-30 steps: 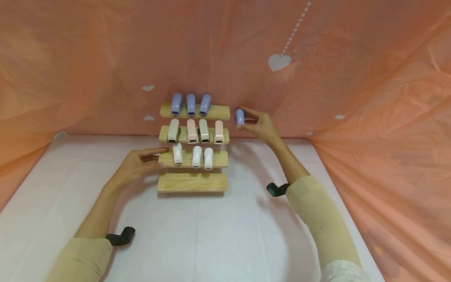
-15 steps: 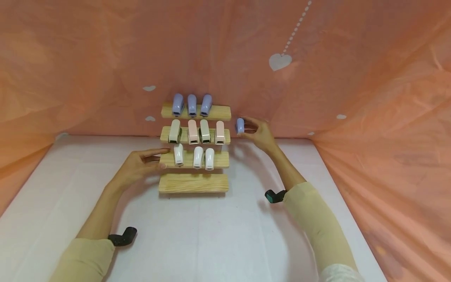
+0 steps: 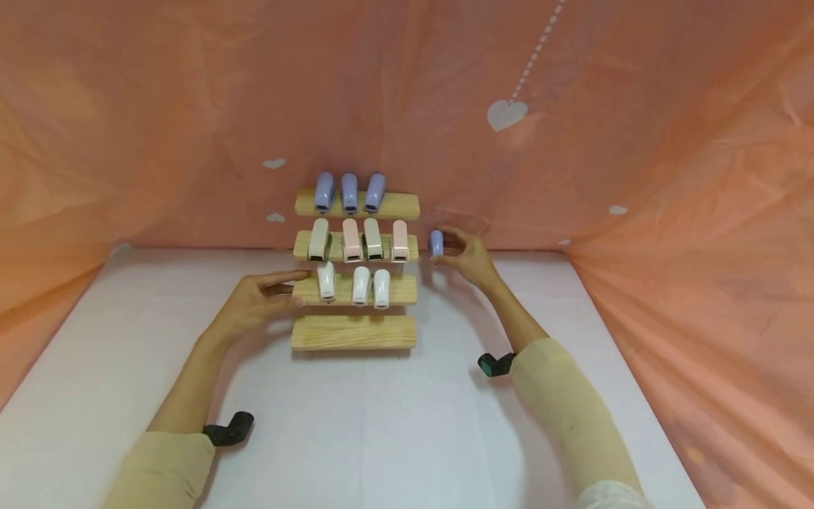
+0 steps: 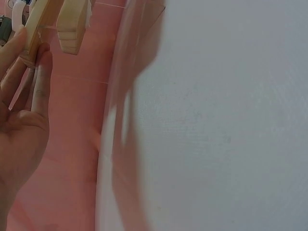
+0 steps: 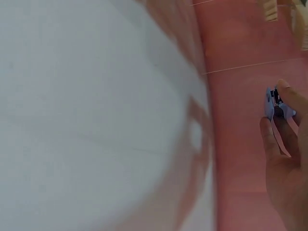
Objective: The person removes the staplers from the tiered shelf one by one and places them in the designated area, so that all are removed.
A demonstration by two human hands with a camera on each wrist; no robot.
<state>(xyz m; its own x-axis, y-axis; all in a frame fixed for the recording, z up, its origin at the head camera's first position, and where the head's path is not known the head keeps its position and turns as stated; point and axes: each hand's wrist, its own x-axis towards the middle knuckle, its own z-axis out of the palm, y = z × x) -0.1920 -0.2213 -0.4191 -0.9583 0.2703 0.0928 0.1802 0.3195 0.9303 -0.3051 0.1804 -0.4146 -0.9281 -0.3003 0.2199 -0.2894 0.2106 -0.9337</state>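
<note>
My right hand (image 3: 472, 260) pinches a small purple stapler (image 3: 436, 243) between thumb and fingers, just right of the second tier of a wooden tiered rack (image 3: 353, 334). In the right wrist view this stapler (image 5: 269, 107) shows its dark inner parts. My left hand (image 3: 253, 302) grips the left end of the third tier, thumb on one face and fingers on the other, as the left wrist view shows at the wooden board (image 4: 33, 30). Three purple staplers (image 3: 349, 192) stand on the top tier. Green and pink staplers (image 3: 351, 242) share the second, and three white staplers (image 3: 360, 286) the third.
The lowest tier bears no stapler. The rack stands at the back of a white-covered table (image 3: 381, 438). Close behind it hangs an orange-pink curtain (image 3: 407, 92) with white hearts, which also closes off both sides.
My right hand has come down with the purple stapler, from beside the top tier to beside the second. The left hand keeps its grip on the rack; the whole view has shifted slightly.
</note>
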